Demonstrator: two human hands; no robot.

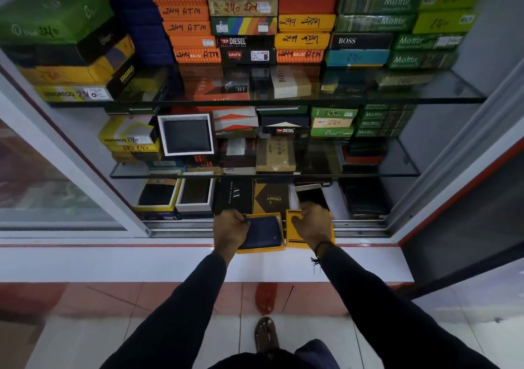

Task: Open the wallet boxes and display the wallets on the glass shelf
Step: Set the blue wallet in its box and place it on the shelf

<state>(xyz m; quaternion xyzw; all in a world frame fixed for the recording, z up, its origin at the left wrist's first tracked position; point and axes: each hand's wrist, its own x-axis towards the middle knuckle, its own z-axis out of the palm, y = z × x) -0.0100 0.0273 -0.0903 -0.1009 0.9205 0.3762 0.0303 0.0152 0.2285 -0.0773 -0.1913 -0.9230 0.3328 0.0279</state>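
Note:
An opened yellow wallet box (262, 249) is held in front of the cabinet sill, with a dark blue wallet (263, 232) lying inside it. My left hand (230, 228) grips the box's left edge, fingers over the wallet's corner. My right hand (312, 224) holds the yellow lid (295, 236) upright just to the right of the box. Two glass shelves (397, 100) (402, 173) cross the cabinet above. Opened boxes with wallets stand on display: a white one (185, 134) on the middle shelf, a yellow one (157, 195) and a white one (195, 194) on the bottom level.
Stacks of closed orange, green, yellow and black boxes (243, 22) fill the upper shelves. Black and brown boxes (234, 195) and an opened white box (310, 197) stand right behind my hands. A sliding glass door (56, 170) is at left, a white sill (113, 263) below.

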